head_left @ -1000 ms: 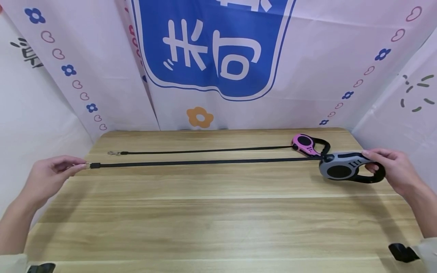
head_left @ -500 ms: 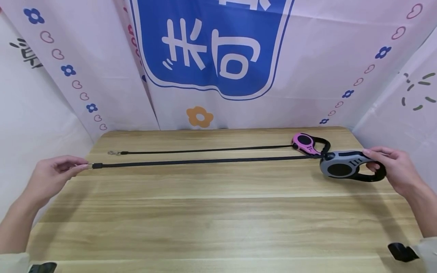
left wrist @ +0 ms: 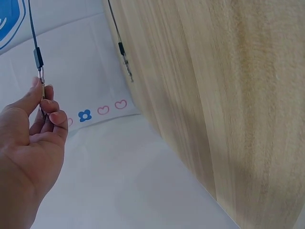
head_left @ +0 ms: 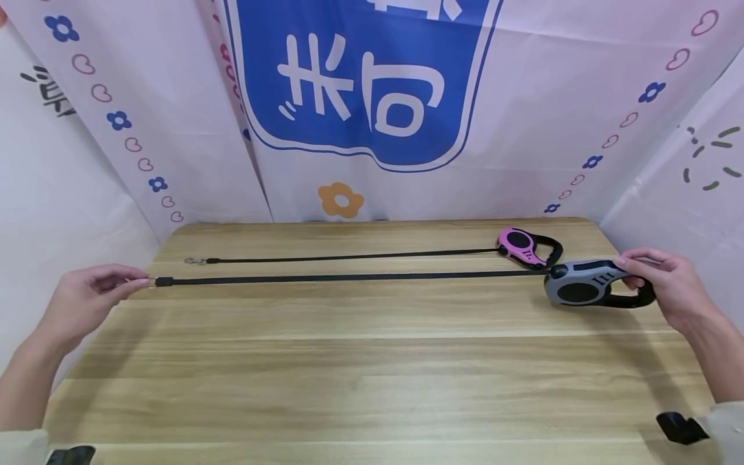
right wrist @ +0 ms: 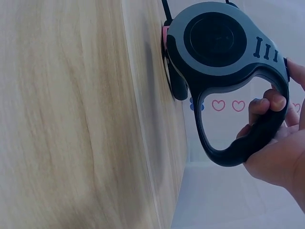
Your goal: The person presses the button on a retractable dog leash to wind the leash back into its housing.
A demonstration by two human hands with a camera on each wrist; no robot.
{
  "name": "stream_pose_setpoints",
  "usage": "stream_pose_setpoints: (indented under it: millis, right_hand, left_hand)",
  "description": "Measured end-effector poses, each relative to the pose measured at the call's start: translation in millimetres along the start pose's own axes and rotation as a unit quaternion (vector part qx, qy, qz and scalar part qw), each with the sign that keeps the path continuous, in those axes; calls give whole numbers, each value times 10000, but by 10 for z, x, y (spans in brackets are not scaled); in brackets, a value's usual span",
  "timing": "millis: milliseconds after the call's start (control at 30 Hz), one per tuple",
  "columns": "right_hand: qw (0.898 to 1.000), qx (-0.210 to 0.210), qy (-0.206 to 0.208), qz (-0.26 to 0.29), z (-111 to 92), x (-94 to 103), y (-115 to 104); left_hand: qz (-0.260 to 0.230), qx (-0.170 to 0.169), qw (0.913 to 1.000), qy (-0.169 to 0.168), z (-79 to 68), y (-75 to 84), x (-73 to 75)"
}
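Observation:
A grey and black retractable dog leash [head_left: 578, 284] is held above the right side of the table, its black strap [head_left: 349, 278] drawn out straight across to the left. My right hand [head_left: 674, 287] grips its handle; in the right wrist view the fingers [right wrist: 274, 100] curl through the handle loop. At the far end of the strap, my left hand [head_left: 87, 303] pinches the metal clip [left wrist: 42, 76] between thumb and fingers. Behind lies a smaller pink leash [head_left: 517, 242] on the table, its thin strap [head_left: 349, 256] stretched left to a metal clip [head_left: 194, 261].
The wooden table [head_left: 372, 374] spreads beneath both hands. Printed white cloth [head_left: 192, 142] stands at its back edge and along both sides, with a blue emblem [head_left: 360, 77] in the middle.
Both hands stay nearly still, the grey leash's strap still stretched between them. The grey leash shifts only very slightly, and the pink leash lies unmoved.

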State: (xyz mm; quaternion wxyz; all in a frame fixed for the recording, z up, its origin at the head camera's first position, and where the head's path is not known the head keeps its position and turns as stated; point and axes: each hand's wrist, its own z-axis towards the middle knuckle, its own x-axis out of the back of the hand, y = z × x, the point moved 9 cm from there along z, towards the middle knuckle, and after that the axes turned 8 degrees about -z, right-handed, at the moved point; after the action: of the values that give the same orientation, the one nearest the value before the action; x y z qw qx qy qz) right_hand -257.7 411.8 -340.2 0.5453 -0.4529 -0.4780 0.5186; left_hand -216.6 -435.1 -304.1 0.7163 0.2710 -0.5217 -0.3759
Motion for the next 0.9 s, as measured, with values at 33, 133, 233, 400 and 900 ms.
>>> stream_pose_setpoints:
  millis: [33, 133, 233, 400, 900]
  right_hand:
    - [10000, 23, -11, 37, 2, -4, -2]
    - [9999, 49, -36, 99, 6, -11, -2]
    - [9999, 93, -24, 127, 9, -10, 0]
    - [9997, 122, 48, 195, 11, 0, 6]
    - [9997, -94, 218, -44, 11, -19, 9]
  left_hand:
    - [-12, 1, 10000, 2, -1, -3, 0]
    - [-26, 6, 10000, -12, -4, -12, -4]
    - [59, 34, 10000, -40, -3, -17, -10]
    - [115, 64, 9999, -50, 12, -20, -12]
    - [-58, 105, 9999, -28, -10, -74, 3]
